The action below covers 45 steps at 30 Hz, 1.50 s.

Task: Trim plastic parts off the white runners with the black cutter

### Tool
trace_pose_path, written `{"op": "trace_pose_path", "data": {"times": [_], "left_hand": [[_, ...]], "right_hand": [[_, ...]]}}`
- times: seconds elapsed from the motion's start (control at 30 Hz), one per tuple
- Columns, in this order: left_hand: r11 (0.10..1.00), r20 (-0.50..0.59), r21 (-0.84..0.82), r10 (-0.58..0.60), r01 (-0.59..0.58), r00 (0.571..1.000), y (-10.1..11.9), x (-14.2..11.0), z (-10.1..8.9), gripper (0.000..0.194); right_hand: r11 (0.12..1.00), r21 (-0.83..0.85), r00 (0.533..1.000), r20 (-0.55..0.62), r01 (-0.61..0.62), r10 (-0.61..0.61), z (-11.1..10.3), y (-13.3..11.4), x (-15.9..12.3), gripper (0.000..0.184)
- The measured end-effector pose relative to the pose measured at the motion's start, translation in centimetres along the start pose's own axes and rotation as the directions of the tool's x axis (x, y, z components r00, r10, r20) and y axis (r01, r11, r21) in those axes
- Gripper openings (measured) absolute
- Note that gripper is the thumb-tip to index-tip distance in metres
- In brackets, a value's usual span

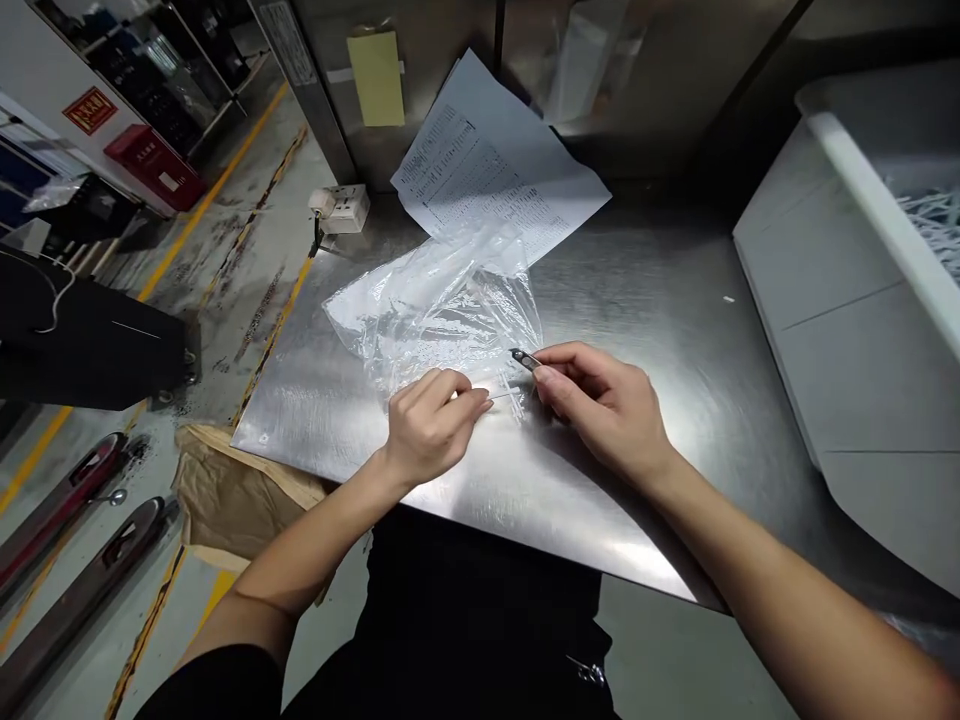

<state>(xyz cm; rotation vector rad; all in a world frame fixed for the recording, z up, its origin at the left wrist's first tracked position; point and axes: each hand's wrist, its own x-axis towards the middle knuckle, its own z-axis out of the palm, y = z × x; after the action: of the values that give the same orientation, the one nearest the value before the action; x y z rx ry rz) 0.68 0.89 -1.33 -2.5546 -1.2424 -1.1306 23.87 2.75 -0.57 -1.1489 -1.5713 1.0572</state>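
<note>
One slip away from a nick

From where I stand, the left hand [429, 425] has its grip pinched on a thin white strip [504, 393] above the bench [637, 270], just near of a clear bag [442, 315] that could snag it. Loose strips [517, 408] could scatter if brushed. Right of them, the right hand [600, 395] clamps its grip on a small metal clipper [525, 359]; skidding, it might catch skin.
</note>
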Motion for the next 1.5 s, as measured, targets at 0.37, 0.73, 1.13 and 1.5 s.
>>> {"op": "trace_pose_path", "data": {"times": [0.37,0.73,1.13,1.5], "left_hand": [[1.000,-0.003,0.014,-0.020,0.020,1.000,-0.2,-0.1,0.4,0.008],[0.999,-0.003,0.034,-0.008,0.008,1.000,-0.2,-0.2,0.5,0.013],[0.999,-0.033,-0.001,-0.034,0.034,0.999,-0.3,-0.1,0.3,0.014],[1.000,-0.045,-0.010,0.000,0.000,0.999,-0.2,0.1,0.2,0.012]], "right_hand": [[0.997,-0.032,0.995,0.074,0.064,-0.062,0.2,-1.1,-0.8,0.011],[0.981,-0.131,0.988,0.071,0.145,-0.136,0.3,-1.4,-1.0,0.009],[0.925,-0.203,0.946,0.113,0.321,-0.303,-0.1,-1.5,-0.9,0.012],[0.917,-0.177,0.931,0.133,0.359,-0.339,-0.3,-1.5,-0.8,0.014]]}}
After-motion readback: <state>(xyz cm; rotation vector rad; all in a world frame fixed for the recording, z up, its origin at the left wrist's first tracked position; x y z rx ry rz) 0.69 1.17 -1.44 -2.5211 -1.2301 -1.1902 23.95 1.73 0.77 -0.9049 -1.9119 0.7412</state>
